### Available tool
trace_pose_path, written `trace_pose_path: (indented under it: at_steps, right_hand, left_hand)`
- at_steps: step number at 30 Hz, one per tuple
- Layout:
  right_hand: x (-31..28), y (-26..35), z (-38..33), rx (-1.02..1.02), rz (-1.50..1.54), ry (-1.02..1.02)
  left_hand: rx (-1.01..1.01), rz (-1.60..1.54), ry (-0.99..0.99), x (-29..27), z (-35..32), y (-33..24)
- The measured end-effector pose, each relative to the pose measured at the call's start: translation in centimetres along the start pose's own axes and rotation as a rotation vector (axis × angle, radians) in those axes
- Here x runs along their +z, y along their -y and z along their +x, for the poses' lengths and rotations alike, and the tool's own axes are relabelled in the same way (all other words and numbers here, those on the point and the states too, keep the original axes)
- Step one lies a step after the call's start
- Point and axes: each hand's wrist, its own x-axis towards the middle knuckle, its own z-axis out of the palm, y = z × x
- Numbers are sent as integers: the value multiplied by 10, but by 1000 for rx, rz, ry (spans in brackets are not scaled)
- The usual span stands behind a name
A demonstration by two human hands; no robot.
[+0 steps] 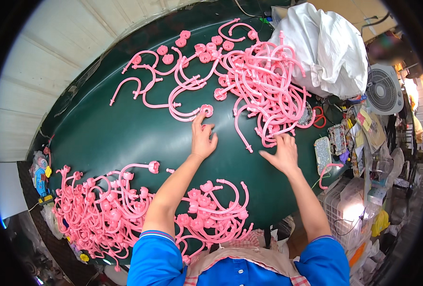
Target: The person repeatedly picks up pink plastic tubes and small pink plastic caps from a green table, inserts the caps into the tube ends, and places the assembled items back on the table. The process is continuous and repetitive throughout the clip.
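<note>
My left hand (203,141) reaches over the middle of the green table with fingers apart. Its fingertips touch a small pink flower-shaped cup (206,110), and a bit of pink shows beneath the fingers. Beside that cup end several curved pink plastic tubes (178,106). My right hand (285,155) is at the near edge of a big heap of such tubes (268,71). Its thumb stands apart and its fingertips rest against the lowest tubes; whether they grip one is hidden. More loose pink cups (204,56) lie at the far side.
Pink tubes fitted with cups (111,205) are piled at the near left and in front of me. A white sack (321,47) stands at the far right by a grey fan (384,89). Red-handled scissors (319,117) and a plastic crate (342,205) are at the right.
</note>
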Motion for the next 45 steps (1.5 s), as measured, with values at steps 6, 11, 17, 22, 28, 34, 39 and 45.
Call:
trace_pose_path:
  at_steps: [6, 11, 17, 22, 28, 34, 39, 45]
  right_hand:
    - [83, 24, 57, 179, 377, -310]
    - [48, 22, -11, 103, 695, -455]
    - [-63, 70, -89, 264, 1438, -57]
    - [-81, 103, -124, 12, 1471, 140]
    - [-71, 141, -151, 89, 1319, 58]
    - [-7, 126, -150, -626, 981, 392]
    - [63, 83, 12, -77, 331, -177]
    - [40, 83, 62, 85, 1162, 127]
  left_hand:
    - [-22, 15, 139, -4, -44, -24]
    - [-29, 82, 9, -29, -75, -44]
    - [-926, -1652, 95, -52, -47, -62]
    - [-840, -2052, 365, -76, -29, -92]
    - [-547, -2070, 686, -110, -46, -108]
    - [-427, -615, 1078, -143, -31, -32]
    - [-232, 73, 471, -59, -15, -42]
    - [-891, -720, 424, -11, -34, -24]
